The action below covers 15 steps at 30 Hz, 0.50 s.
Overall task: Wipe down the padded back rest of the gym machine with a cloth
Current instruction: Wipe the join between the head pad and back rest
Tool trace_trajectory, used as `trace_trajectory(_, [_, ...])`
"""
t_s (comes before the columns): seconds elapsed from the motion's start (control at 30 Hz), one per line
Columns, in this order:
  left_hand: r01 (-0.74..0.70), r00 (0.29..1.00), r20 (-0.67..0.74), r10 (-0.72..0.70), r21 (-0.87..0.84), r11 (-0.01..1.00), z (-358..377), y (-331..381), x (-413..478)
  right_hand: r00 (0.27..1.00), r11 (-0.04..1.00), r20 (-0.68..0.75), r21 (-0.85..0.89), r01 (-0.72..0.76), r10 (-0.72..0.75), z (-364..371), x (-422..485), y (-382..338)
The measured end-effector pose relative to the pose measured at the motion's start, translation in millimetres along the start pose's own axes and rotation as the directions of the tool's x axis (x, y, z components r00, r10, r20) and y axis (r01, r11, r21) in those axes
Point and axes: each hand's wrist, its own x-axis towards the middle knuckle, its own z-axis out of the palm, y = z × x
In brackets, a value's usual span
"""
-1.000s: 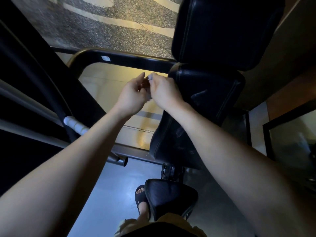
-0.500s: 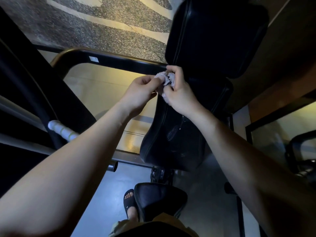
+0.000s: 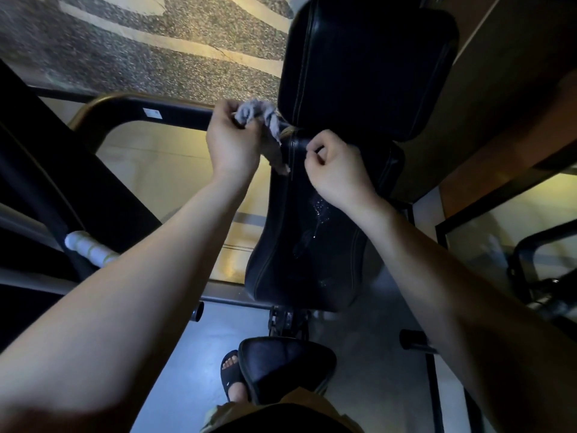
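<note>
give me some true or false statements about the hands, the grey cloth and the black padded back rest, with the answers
1. The left hand grips the crumpled grey cloth. True.
2. The right hand presses the cloth flat on the pad. False: its fingers are curled, and it is apart from the cloth, which hangs from the left hand.
3. Wet droplets show on the black padded back rest. True.
4. The foot on the floor wears a closed white trainer. False: it wears a black open-toed sandal.
</note>
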Motion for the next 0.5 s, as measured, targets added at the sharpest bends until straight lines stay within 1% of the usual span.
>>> trace_trajectory(0.07, [-0.122, 0.988, 0.105, 0.113, 0.082, 0.989, 15, -3, -14, 0.998, 0.992, -0.050, -0.123, 0.023, -0.029, -10, -3, 6])
trace_trajectory(0.13, [-0.188, 0.968, 0.193, 0.163, 0.117, 0.975, 22, -13, -34, 0.997, 0.969, -0.071, -0.245, 0.024, -0.043, -19, -5, 10])
trace_trajectory(0.23, [-0.254, 0.949, 0.224, 0.223, 0.121, 0.959, 23, -26, -44, 0.990, 0.936, -0.123, -0.352, 0.025, -0.073, -28, -5, 16])
trace_trajectory(0.3, [-0.330, 0.931, 0.217, 0.293, 0.165, 0.929, 25, -27, -42, 0.974, 0.898, -0.173, -0.437, 0.059, -0.148, -31, -4, 18])
trace_trajectory(0.33, [-0.346, 0.928, 0.207, 0.309, 0.174, 0.922, 28, -26, -40, 0.964, 0.878, -0.190, -0.472, 0.077, -0.187, -32, -3, 19])
trace_trajectory(0.43, [-0.310, 0.946, 0.161, 0.283, 0.179, 0.934, 33, -20, -30, 0.953, 0.844, -0.177, -0.522, 0.119, -0.244, -33, 0, 21])
trace_trajectory(0.5, [-0.230, 0.964, 0.169, 0.205, 0.147, 0.962, 31, -22, -17, 0.962, 0.833, -0.137, -0.538, 0.126, -0.235, -33, 2, 19])
